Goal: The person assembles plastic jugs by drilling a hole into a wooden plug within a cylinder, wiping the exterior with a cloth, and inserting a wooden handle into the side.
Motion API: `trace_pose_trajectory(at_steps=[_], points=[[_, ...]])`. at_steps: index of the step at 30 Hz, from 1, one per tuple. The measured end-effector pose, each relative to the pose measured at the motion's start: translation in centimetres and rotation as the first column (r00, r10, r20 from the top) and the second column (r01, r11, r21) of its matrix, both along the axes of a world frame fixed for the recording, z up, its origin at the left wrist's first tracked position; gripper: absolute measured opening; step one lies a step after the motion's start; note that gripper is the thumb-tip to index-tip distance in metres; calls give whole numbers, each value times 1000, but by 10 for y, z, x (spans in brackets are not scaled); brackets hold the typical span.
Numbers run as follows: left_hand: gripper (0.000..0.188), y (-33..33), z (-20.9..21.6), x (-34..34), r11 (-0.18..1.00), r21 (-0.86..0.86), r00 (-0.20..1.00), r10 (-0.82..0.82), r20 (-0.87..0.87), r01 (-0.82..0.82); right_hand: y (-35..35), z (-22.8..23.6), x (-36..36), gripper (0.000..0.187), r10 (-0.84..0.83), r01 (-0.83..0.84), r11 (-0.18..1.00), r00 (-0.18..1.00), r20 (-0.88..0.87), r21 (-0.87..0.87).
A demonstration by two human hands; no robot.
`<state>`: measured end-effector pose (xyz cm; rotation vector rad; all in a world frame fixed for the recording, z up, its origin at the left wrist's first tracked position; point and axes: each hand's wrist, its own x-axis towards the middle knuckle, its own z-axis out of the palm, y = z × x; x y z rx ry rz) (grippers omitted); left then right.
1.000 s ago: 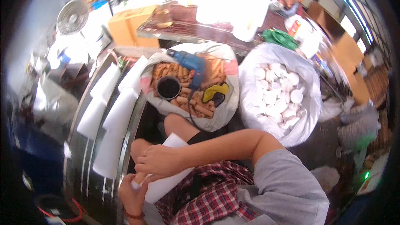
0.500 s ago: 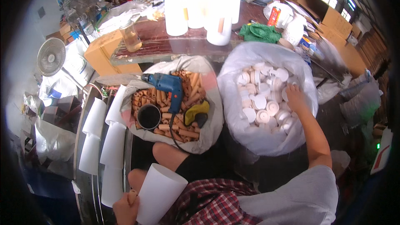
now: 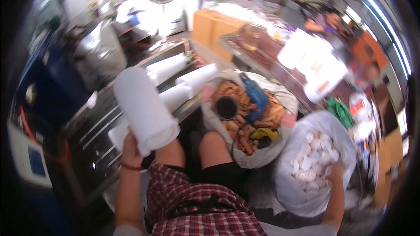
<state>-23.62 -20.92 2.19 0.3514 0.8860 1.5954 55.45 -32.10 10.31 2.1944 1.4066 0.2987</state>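
Observation:
My left hand [image 3: 131, 148] is closed on the lower end of a large white tapered cylinder [image 3: 142, 105], held tilted above a metal-edged rack. Its grip is partly hidden by the cylinder. Other white cylinders [image 3: 168, 67] lie on their sides in rows on that rack. Over at the right, my right hand [image 3: 336, 172] is down among pale round discs [image 3: 313, 159] in a translucent plastic bag [image 3: 291, 148]. Blur and the discs hide its fingers.
Between my knees and the table stands a cloth sack [image 3: 249, 161] of brown short tubes [image 3: 232, 129], with a blue power drill [image 3: 257, 100] and a dark cup [image 3: 226, 107] on top. White containers [image 3: 313, 61] stand on the dark red table [image 3: 262, 57]. A co-worker [image 3: 326, 19] sits beyond.
The view has swung left and blurred. My left hand has raised the white cylinder over the rack, and its brown handle piece no longer shows. My right hand is still in the bag of discs.

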Motion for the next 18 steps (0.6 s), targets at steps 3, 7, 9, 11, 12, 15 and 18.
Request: trace_pose_trajectory(at_steps=[3,7,9,11,12,15,18], points=[[8,-11,-23,2,977,78,970,181,164,-196,51,68,-97,69,29,-7,983,993,-116,184],[3,-7,7,30,972,-14,925,228,304,-235,96,100,-271,68,660,-360,747,508,-554,559],[6,-12,5,32,969,-94,914,246,322,-228,116,105,-374,69,767,-515,630,296,-569,581],[7,-15,11,44,971,-126,893,236,383,-202,135,97,-441,70,941,-679,237,-17,-338,695],[8,-20,13,45,969,-140,883,242,402,-202,140,93,-475,70,932,-671,212,-80,-354,710],[11,-25,7,56,981,-43,914,190,358,-187,147,90,-538,72,930,-703,185,-101,-354,686],[12,-38,-5,47,982,39,904,155,399,-185,151,81,-570,73,932,-721,86,-185,-310,688]])
